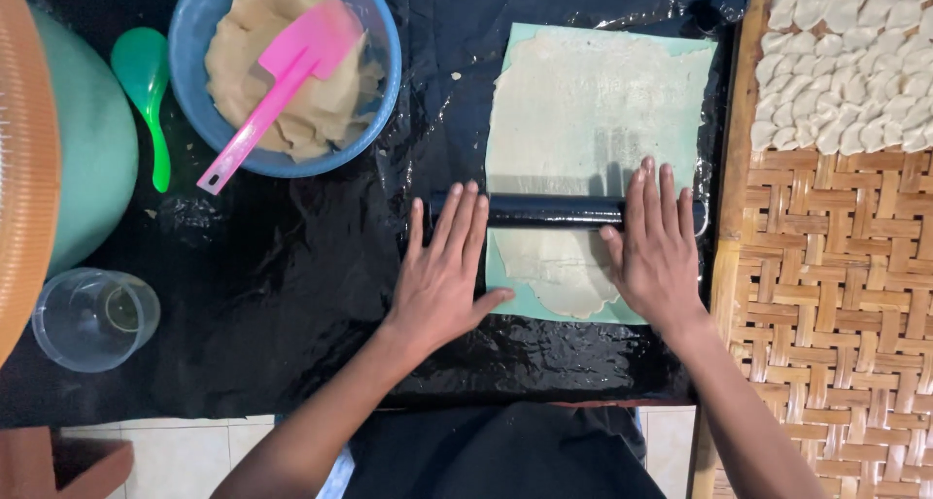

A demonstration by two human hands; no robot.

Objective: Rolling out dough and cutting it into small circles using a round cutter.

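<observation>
While both hands press flat on it, the dark rolling pin (pixel 549 210) lies crosswise over the dough sheet (pixel 593 110), all of it on a black plastic sheet (pixel 292 295) covering the work surface. Woven bamboo tray (pixel 826 295) sits at the right edge, its far end stacked with small pale dough pieces (pixel 846 62). Far left: a green rounded container (pixel 92 139) with an orange rim beside it. Blue bowl (pixel 190 33) top centre-left holds tan dough (pixel 243 42) with a pink spatula (pixel 277 81) resting in it, handle over the rim. Dough sheet is thin, pale, ragged-edged, lying on a light green mat (pixel 515 295); pin crosses it about two-thirds of the way down toward the person. Left hand (pixel 442 275): fingers spread and straight, tips on the pin's left end, palm on the plastic, gripping nothing. Right hand (pixel 656 246): fingers extended over the pin's right part, palm down, also no grip. Clear plastic cup (pixel 92 319) bottom left, green spoon (pixel 146 86) just left of the bowl
</observation>
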